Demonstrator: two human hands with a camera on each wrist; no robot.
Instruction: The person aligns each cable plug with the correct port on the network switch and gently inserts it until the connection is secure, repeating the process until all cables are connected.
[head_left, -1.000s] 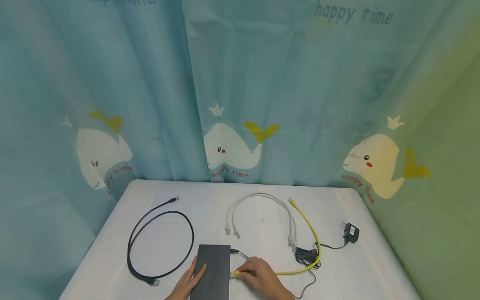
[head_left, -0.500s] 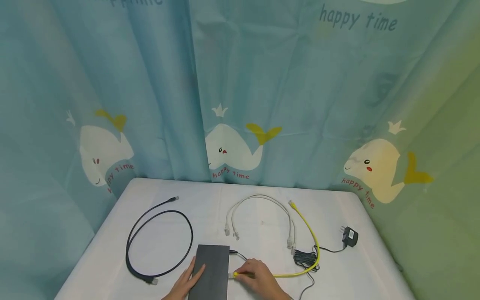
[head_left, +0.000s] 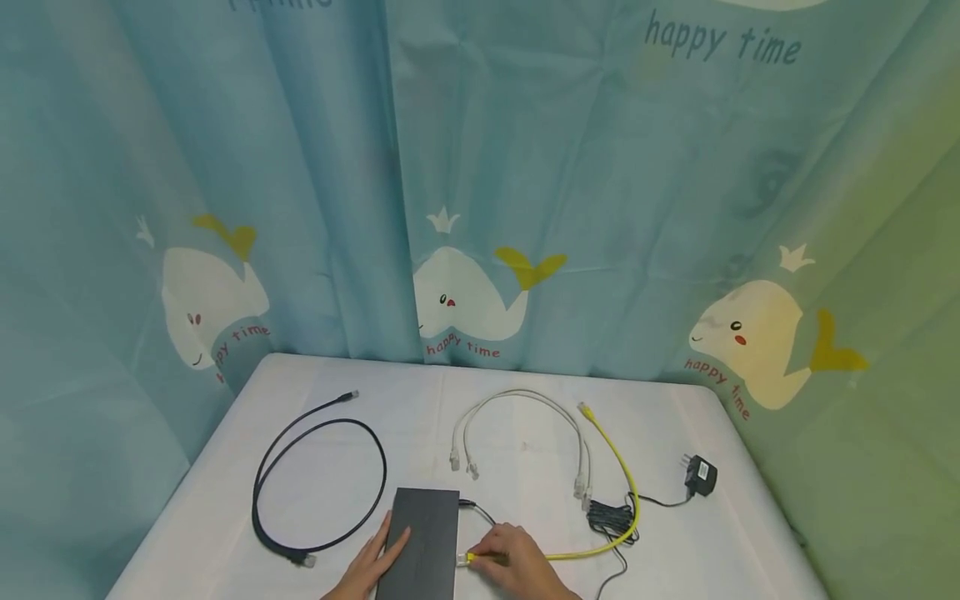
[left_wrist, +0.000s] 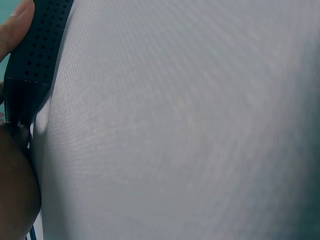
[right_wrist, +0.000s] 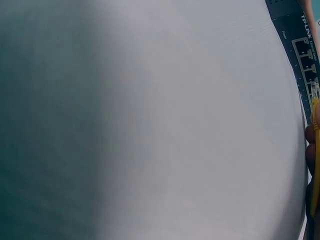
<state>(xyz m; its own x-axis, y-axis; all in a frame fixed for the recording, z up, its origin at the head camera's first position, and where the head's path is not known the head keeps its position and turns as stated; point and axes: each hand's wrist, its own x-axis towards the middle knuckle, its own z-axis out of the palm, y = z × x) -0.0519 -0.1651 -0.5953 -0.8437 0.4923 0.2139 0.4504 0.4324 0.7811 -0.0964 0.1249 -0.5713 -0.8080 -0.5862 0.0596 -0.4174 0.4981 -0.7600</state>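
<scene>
In the head view a black TP-LINK network switch lies at the table's near edge. My left hand holds its left side, thumb laid over the top; the left wrist view shows the perforated side. My right hand pinches the yellow network cable just behind its clear plug, which is at the switch's right side. In the right wrist view the plug is at the row of ports; how far in it sits cannot be told. A thin black power lead is plugged in farther up that side.
A black network cable lies coiled at left. Two grey-white cables arch behind the switch. The yellow cable's free plug points to the back. At right are the bundled power cord and adapter. A curtain hangs behind.
My right hand has shifted the yellow cable's plug slightly toward me along the switch's right side. The left hand stays on the switch. The head view has tilted a little.
</scene>
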